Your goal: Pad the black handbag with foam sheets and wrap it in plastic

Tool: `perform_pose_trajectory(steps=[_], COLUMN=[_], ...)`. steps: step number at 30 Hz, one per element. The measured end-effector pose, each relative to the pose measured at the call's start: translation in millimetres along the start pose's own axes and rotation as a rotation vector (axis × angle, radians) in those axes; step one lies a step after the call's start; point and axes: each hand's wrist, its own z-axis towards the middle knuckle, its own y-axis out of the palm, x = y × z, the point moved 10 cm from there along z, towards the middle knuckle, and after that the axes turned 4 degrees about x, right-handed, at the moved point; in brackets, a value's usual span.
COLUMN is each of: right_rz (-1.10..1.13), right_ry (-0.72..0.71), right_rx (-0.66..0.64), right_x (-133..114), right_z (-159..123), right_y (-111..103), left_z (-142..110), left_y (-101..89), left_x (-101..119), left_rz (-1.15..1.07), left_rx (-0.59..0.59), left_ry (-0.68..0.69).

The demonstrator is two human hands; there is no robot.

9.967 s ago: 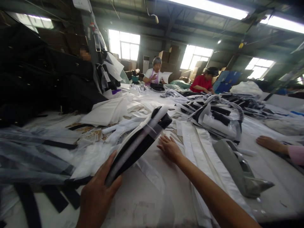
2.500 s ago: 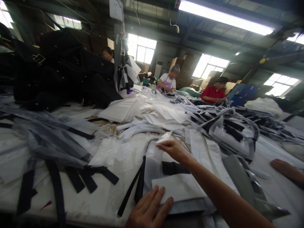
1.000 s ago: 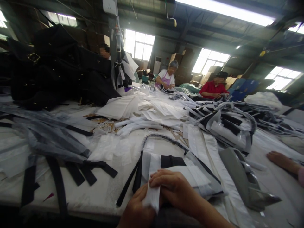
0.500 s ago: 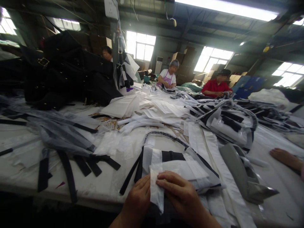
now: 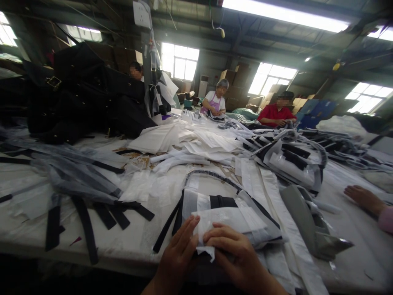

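Observation:
In front of me on the table lies a black handbag (image 5: 222, 201) partly wrapped in white sheets, its arched handle (image 5: 211, 173) covered in clear film. My left hand (image 5: 178, 252) rests at the bag's near edge, fingers stretched out over the white wrapping paper (image 5: 233, 219). My right hand (image 5: 235, 252) has its fingers bent together over the same edge, gripping the wrapped bag, with its thumb low. Between the two hands a crumpled end of a white strip sticks out. The bag's underside is hidden.
A grey tape dispenser (image 5: 303, 221) stands to the right, near another person's hand (image 5: 364, 198). Black straps in film (image 5: 73, 176) lie left, below a heap of black bags (image 5: 92, 94). White sheets (image 5: 159, 137) and another wrapped bag (image 5: 294, 164) lie farther back; co-workers sit beyond.
The white strip that stood up between my hands is now folded down at the bag's near edge. My left fingers have straightened and moved up onto the wrapping.

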Motion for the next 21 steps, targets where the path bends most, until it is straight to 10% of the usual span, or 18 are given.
perform_pose_trajectory(steps=[15, 21], right_rz=[-0.100, -0.232], right_ry=[-0.115, -0.156], right_rx=[-0.048, 0.291], right_x=[-8.4, -19.1], right_z=[-4.8, -58.1], right_y=[0.8, -21.7], left_z=[8.3, 5.2], left_y=[-3.8, -0.5], left_x=[7.8, 2.1], left_rz=[-0.057, -0.111], left_rx=[-0.026, -0.059], left_ry=[0.056, -0.014])
